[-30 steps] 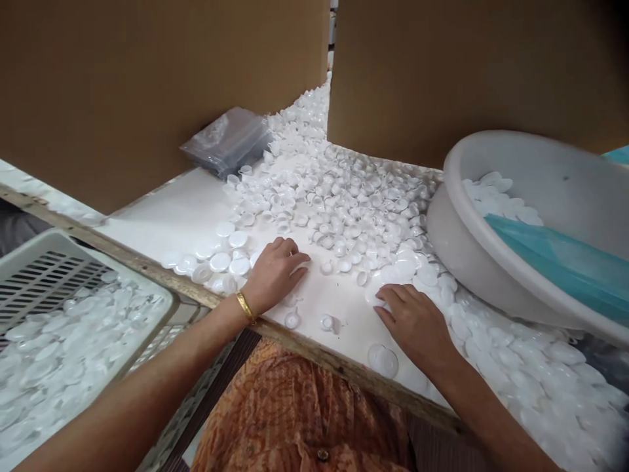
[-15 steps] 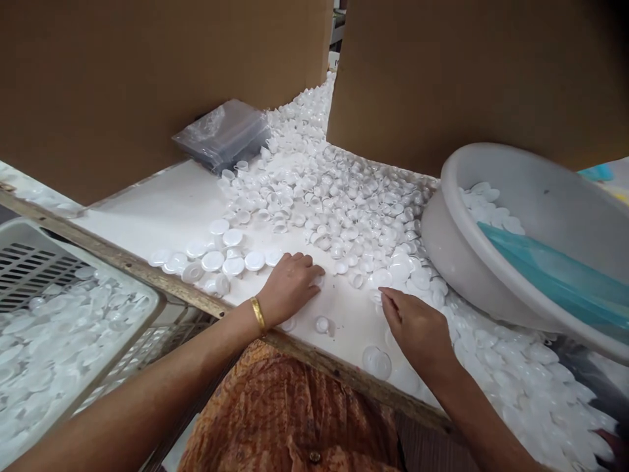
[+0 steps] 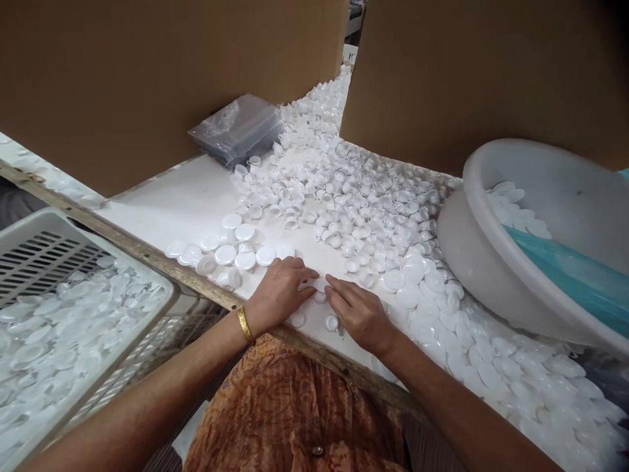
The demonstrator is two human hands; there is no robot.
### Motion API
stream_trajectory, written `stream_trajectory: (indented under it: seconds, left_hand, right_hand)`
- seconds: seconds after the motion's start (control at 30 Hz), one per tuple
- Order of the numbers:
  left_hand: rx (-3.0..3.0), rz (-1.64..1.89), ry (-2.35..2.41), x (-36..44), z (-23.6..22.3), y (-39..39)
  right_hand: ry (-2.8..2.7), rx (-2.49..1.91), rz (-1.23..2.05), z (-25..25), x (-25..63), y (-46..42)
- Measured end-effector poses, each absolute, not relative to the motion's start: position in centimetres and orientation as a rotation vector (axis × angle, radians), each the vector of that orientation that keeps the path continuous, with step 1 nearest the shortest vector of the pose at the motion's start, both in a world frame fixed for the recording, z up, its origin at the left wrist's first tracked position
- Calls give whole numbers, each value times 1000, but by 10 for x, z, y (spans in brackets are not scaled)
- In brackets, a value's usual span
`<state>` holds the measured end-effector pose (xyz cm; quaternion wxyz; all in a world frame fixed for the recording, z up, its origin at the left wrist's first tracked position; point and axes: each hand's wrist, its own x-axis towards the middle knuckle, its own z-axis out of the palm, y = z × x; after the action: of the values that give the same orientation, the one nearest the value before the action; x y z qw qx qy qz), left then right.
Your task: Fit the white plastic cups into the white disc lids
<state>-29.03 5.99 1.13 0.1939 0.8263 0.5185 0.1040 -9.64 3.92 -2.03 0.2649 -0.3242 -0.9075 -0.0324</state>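
Observation:
My left hand (image 3: 281,288), with a gold bangle at the wrist, is closed on a small white plastic cup (image 3: 320,297), mostly hidden by the fingers. Pinched in my right hand (image 3: 358,311) is a thin white plastic disc (image 3: 318,284), held against the cup so that the two touch. Just below the hands a small white cup (image 3: 332,322) lies alone on the white tabletop. Left of my left hand sits a group of capped white pieces (image 3: 244,260). Loose cups (image 3: 339,190) are heaped beyond the hands, and flat discs (image 3: 442,314) spread to the right.
A grey basin (image 3: 457,242) at the right holds discs and a teal sheet (image 3: 570,262). At the lower left, a white plastic crate (image 3: 170,295) is filled with white pieces. Cardboard panels (image 3: 147,78) stand behind, near a clear-wrapped packet (image 3: 238,131). A wooden edge (image 3: 314,354) runs along the table front.
My right hand has moved left with the disc and now meets my left hand at the cup. The view has shifted slightly to the left.

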Motion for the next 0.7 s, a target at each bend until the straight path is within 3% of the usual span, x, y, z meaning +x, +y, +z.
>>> stream_trajectory:
  seconds: [0.5,0.7]
  left_hand:
    - [2320,340,1280,-294,23,39]
    - [2560,311,1259,-287,18,25]
  right_hand:
    - [-2484,-712,-9,-10,-88,30]
    - [-2394,-565,193,-23,-85,15]
